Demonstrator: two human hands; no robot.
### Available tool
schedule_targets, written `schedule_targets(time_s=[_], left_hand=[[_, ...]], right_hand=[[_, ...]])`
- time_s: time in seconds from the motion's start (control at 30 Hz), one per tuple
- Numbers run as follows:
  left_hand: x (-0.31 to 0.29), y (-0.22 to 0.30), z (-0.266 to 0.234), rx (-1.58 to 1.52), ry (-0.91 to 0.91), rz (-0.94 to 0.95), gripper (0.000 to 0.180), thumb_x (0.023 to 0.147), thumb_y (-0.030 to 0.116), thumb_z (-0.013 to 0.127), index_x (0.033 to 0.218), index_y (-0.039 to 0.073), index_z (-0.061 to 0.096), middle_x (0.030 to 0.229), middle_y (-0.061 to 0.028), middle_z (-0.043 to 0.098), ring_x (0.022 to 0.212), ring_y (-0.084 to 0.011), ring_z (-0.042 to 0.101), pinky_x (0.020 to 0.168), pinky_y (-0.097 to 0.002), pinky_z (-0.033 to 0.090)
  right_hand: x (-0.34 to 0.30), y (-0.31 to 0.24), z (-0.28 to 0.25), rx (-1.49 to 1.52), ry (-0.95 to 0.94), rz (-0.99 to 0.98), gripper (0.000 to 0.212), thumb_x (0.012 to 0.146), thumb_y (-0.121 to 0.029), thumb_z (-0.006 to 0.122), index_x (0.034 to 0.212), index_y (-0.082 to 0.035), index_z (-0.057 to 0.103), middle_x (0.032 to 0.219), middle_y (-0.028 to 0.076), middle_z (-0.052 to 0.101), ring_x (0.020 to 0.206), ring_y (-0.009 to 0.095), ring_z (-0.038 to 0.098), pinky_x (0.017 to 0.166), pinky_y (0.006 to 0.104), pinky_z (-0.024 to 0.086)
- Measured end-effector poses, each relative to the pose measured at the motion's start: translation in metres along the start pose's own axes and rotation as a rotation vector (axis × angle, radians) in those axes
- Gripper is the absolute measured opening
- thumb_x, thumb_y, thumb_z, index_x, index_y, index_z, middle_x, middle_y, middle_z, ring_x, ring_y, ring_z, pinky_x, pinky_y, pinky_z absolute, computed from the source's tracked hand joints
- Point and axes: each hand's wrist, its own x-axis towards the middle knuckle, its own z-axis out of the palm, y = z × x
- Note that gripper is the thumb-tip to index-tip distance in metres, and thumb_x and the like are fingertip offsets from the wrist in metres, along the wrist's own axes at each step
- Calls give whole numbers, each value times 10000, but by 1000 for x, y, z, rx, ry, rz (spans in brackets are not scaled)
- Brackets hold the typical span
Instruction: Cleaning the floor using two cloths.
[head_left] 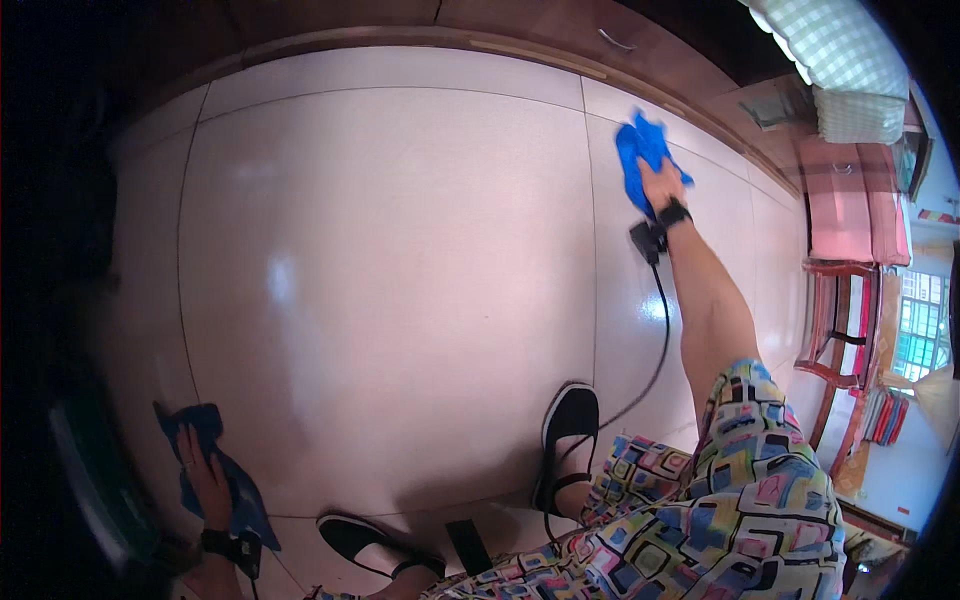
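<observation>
My right hand [662,186] reaches far out to the upper right with a bright blue cloth [632,160] bunched around its fingers, against the tiled floor near the cabinet base. Some of its fingers are hidden in the folds. Down at the lower left, my left hand [205,478] lies with fingers stretched over a darker blue cloth [250,500] that is spread on the floor. Each wrist wears a black band; a black box [648,242] with a cable sits by the right one.
Dark wooden cabinets [520,30] border the far side. My black shoes [574,412] stand on the pale tiles [400,250]. A dark green rounded object [100,470] is at the left edge. At right are a pink cabinet [840,200], a wooden chair [835,320] and a checked cloth [850,60].
</observation>
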Motion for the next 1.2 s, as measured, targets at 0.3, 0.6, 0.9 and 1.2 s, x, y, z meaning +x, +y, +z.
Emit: schedule_targets(time_s=[0.3,0.6,0.9,1.2], left_hand=[[-7,2,-17,-34,30,-62,577,902,9,461,1451,63,289,1517,-171,236,1399,-349,223,1142,-417,189],[-13,26,-36,-114,84,-75,542,927,45,461,1446,78,307,1516,-149,248,1401,-344,217,1132,-418,213],[-26,20,-29,-62,91,-105,516,950,97,471,1444,104,324,1520,-125,259,1399,-329,236,1137,-438,199],[-20,9,-16,-61,162,-82,506,939,58,463,1431,104,353,1509,-121,283,1388,-336,258,1134,-429,220]], right_hand=[[-141,-161,23,54,178,-426,639,808,-491,579,1326,-130,479,1315,111,502,1190,380,434,935,566,325],[-312,-422,7,137,17,-992,653,788,-547,591,1283,-129,514,1292,109,517,1218,362,425,925,557,348],[-498,-347,16,280,-356,-1953,512,765,-324,688,1232,-154,563,1198,58,544,1195,289,414,977,494,296],[-282,-253,-17,203,-218,-1754,464,703,-195,652,1159,-130,600,1152,90,602,1067,302,531,888,435,431]])
